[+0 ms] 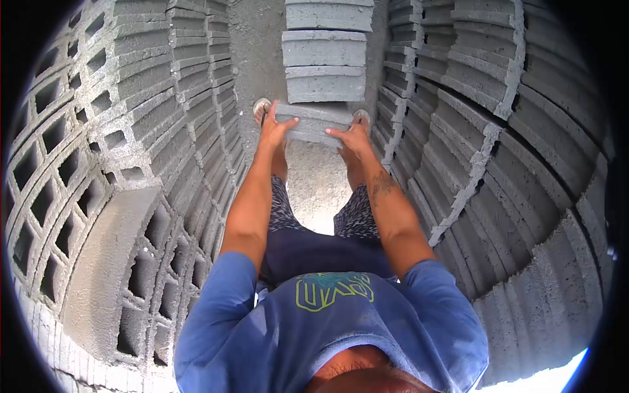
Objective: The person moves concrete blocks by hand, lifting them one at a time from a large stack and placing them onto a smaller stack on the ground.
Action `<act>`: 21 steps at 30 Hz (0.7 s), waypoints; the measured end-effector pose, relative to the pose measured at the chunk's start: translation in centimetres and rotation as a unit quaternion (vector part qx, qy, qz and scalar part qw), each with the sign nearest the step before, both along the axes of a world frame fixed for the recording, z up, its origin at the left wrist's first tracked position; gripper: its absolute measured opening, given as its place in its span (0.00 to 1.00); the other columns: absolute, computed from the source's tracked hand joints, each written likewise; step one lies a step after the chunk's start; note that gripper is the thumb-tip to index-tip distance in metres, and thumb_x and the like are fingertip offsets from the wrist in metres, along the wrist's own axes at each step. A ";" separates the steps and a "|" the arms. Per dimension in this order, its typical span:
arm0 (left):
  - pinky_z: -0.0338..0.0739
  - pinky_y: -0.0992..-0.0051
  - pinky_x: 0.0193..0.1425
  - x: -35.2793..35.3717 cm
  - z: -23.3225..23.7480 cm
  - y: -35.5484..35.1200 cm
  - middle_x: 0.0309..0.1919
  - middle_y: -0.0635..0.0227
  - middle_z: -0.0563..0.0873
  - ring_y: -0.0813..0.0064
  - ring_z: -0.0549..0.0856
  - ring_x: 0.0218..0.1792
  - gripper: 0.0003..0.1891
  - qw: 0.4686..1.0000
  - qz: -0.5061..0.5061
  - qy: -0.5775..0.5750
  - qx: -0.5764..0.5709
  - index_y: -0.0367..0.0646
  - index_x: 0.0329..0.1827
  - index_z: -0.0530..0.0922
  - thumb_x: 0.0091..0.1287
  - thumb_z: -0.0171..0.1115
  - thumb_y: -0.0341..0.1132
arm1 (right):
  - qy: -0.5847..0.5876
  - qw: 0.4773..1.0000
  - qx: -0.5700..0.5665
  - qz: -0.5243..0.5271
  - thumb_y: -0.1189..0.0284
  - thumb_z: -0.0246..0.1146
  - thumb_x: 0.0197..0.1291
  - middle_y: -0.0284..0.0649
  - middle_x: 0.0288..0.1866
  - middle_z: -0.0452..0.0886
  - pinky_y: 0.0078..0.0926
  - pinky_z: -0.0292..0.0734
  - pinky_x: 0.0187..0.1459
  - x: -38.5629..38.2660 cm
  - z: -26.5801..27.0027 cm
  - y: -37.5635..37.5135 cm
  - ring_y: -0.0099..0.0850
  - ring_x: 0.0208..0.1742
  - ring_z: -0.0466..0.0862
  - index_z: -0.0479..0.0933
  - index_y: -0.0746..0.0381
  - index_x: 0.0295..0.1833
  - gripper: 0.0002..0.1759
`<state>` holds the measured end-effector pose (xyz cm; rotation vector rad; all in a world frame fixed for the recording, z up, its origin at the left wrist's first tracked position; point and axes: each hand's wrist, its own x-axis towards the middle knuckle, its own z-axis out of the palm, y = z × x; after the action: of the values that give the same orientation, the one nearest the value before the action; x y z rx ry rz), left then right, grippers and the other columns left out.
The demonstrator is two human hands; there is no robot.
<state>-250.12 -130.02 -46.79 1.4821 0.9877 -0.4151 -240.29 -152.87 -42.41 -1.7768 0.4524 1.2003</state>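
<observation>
Both hands are closed on one concrete block (pixel 314 124). The left hand (pixel 278 128) takes its left end and the right hand (pixel 350 139) its right end, with the fingers laid over the top edge and the palms pressed against the sides. The block is held across the body, low, just in front of the two sandals (pixel 261 108). I cannot tell if its underside touches the ground (pixel 314 187) or hangs a little above it. Directly behind it a row of blocks (pixel 325 65) lies flat on the gravel, one after another, at least three in view, and the held block sits at the near end of this line, almost touching the nearest one. By my judgement the work with this row is somewhere in the middle: some blocks lie there already, and one is in the hands and not yet released. High stacks (pixel 498 131) of the same grey blocks stand close on the right, and on the left too, where hollow blocks (pixel 98 164) show their square cells. No box, bucket or pallet is visible. The only hollows are these cells, and they are dark, so what is inside them I cannot tell.
</observation>
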 end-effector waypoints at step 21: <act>0.79 0.68 0.50 -12.6 45.1 -3.7 0.48 0.54 0.85 0.63 0.85 0.48 0.24 0.960 0.033 -0.129 0.247 0.42 0.61 0.77 0.60 0.69 0.31 | -0.098 0.968 0.133 0.190 0.64 0.77 0.49 0.52 0.58 0.79 0.31 0.75 0.59 -0.2 17.2 4.2 0.39 0.60 0.79 0.70 0.75 0.63 0.40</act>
<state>-262.73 -133.69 -1.66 1.8874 0.9661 0.0874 -240.47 -148.67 -25.24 -1.7687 -0.1690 1.2592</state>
